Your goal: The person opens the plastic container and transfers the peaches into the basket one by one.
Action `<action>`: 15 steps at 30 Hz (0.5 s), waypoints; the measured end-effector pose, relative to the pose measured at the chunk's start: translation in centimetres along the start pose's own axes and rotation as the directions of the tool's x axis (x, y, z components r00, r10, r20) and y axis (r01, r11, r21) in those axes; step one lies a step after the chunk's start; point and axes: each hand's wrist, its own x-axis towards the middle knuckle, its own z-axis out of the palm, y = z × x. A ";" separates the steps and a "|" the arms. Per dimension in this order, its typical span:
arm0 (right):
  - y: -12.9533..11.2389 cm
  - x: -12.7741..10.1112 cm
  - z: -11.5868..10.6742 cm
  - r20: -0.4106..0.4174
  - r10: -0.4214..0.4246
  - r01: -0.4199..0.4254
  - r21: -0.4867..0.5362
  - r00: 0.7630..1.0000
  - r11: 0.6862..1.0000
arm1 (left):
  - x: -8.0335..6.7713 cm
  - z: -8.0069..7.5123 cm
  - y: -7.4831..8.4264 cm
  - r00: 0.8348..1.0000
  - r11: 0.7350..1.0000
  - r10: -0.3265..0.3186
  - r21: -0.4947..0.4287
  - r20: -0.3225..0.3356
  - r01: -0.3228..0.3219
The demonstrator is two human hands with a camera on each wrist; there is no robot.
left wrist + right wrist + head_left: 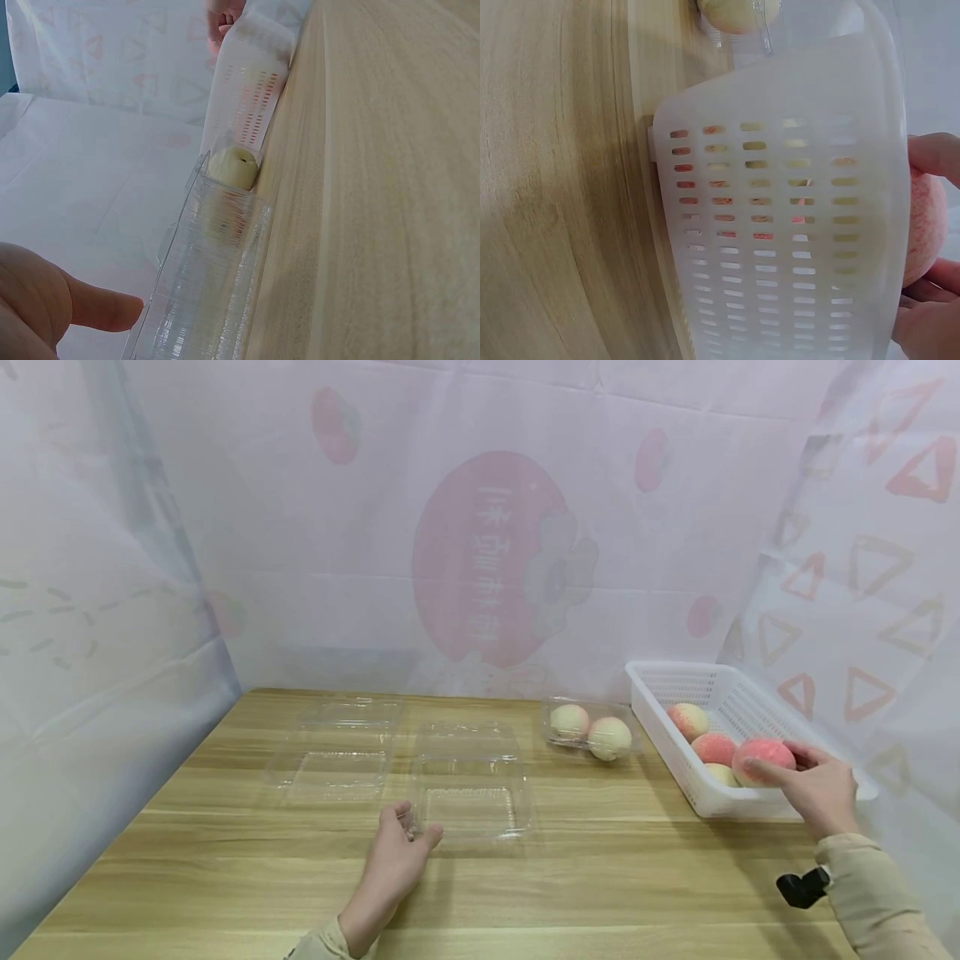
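My right hand (780,763) grips a pink peach (761,750) just over the near end of a white slotted basket (675,681) at the right of the wooden table. In the right wrist view the peach (924,232) sits between my fingers (934,154) behind the basket wall (780,247). Three more peaches (688,720) lie in the basket. My left hand (411,833) pinches the front left corner of an open, empty clear clamshell box (471,810). My thumb (101,307) lies beside the box edge (202,300) in the left wrist view.
A second open clear clamshell box (333,752) lies to the left. A shut clear box (588,731) holding two pale peaches stands beside the basket. Printed cloth walls close in the table at the back, left and right.
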 end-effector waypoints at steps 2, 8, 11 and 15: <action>0.1 -0.1 0.0 -0.001 -0.003 0.003 -0.016 1.000 1.000 | 0.0 0.0 0.0 1.000 1.000 0.001 0.003 0.003 -0.001; 0.2 0.1 0.0 -0.006 -0.011 0.011 -0.041 1.000 0.999 | 0.0 0.1 0.1 1.000 1.000 -0.002 0.001 0.011 0.002; 0.3 0.2 0.0 -0.005 -0.024 0.023 -0.049 1.000 0.999 | 0.0 0.0 0.1 1.000 1.000 -0.004 -0.002 0.012 0.004; 0.5 0.3 0.1 -0.001 -0.032 0.032 -0.056 0.999 0.998 | 0.1 0.1 0.1 1.000 1.000 -0.009 0.000 0.013 0.009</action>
